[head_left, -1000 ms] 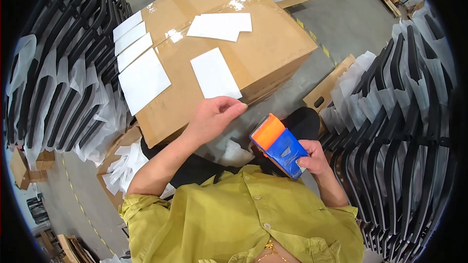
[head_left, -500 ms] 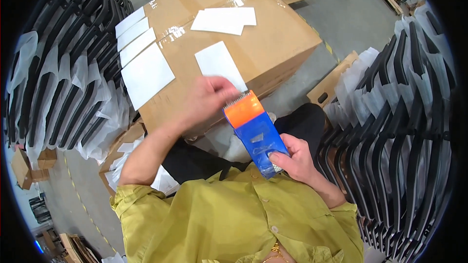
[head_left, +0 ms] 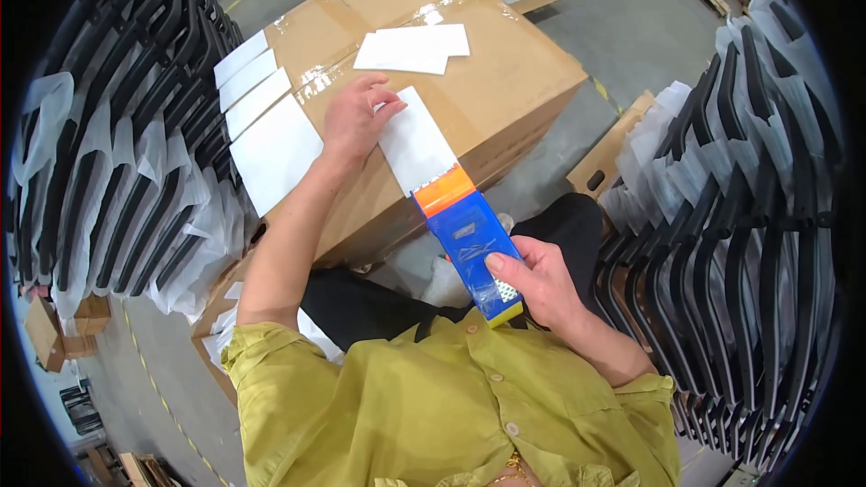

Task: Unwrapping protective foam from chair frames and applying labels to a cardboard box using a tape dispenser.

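My right hand [head_left: 543, 281] grips a blue packing tape dispenser [head_left: 469, 239] with an orange toothed end, its thumb on top. That toothed end meets the near edge of a white rectangular sheet [head_left: 417, 140], which lies at the near edge of a large cardboard box [head_left: 514, 63]. Beside the sheet's far left corner, my left hand [head_left: 356, 122] has its thumb and forefinger close together. Whether a strip of clear tape runs from them to the dispenser cannot be made out.
More white sheets [head_left: 415, 47] overlap farther back on the box, and several others [head_left: 278, 149] line its left side. Stacks of black bent frames [head_left: 144, 153] in white wrapping stand left, with similar frames [head_left: 722, 261] at the right. A cardboard piece [head_left: 613, 149] leans near the right stack.
My left hand has moved from the dispenser's teeth away along the white sheet to its far left corner. The dispenser has shifted slightly and its toothed end now meets the sheet.
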Demonstrator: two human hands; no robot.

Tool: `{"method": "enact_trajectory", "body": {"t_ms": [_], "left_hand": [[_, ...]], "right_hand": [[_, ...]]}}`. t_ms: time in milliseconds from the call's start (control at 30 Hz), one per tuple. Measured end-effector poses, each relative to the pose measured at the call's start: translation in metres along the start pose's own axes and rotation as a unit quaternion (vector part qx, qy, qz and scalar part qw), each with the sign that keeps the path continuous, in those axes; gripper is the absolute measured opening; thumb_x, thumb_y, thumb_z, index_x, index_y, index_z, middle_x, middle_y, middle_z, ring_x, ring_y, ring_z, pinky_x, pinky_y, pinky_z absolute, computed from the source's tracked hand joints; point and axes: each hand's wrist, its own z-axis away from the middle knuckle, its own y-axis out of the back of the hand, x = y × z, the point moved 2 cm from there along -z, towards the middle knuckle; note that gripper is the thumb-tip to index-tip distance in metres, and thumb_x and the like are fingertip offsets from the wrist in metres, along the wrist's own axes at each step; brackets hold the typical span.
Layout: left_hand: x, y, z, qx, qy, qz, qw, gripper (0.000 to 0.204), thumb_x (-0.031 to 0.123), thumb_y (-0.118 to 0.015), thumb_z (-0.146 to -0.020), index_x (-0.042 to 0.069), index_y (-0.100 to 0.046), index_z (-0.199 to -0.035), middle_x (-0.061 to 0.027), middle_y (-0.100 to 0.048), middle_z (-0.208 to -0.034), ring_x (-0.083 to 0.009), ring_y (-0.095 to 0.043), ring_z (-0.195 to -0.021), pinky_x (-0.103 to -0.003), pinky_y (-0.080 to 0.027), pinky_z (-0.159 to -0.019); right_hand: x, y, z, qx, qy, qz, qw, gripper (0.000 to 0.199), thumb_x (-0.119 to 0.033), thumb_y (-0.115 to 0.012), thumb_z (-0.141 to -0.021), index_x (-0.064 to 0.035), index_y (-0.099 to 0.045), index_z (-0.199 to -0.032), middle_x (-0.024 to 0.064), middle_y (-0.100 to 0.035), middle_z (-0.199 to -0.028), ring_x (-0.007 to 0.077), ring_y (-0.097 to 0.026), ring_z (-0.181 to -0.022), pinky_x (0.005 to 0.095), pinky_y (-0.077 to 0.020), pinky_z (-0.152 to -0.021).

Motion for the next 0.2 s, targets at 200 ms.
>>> {"method": "enact_trajectory", "body": {"t_ms": [200], "left_hand": [[-0.01, -0.007, 0.007, -0.011, 0.022, -0.08, 0.996, 0.012, 0.018, -0.066, -0.07, 0.01, -0.066, -0.079, -0.0074, -0.054, -0.106, -0.0205, -0.054, -0.089, -0.029, -0.043, -0.075]], "right_hand": [[0.01, 0.003, -0.015, -0.003, -0.019, 0.008, 1.0, 0.037, -0.03, -0.061, -0.079, 0.006, -0.056, -0.086, 0.0065, -0.06, -0.075, 0.007, -0.053, -0.066, 0.021, -0.0428, -0.059]]}}
